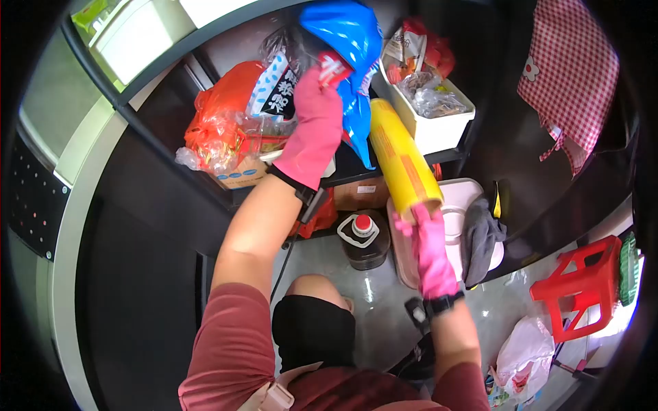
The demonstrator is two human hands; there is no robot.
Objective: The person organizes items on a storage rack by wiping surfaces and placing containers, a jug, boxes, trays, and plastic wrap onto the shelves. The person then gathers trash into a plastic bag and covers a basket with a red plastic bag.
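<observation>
My left hand (319,113), in a pink rubber glove, is closed on the red part of a blue plastic package (349,34) at the shelf. In a matching pink glove, my right hand (430,250) grips the lower end of a yellow roll (404,157), which slants up and leftward toward the shelf. Its hollow end faces me. Just right of the roll's upper part stands a white bin (439,130) holding several bags. Left of my left hand are a red plastic bag (223,113) and a black-and-white package (274,89).
Below the shelf, a dark jug with a red cap (363,240) stands beside a pale basin (456,198) with a grey cloth (482,240) over its edge. A red stool (579,288) and white plastic bag (524,356) are at right. A checkered cloth (569,79) hangs upper right.
</observation>
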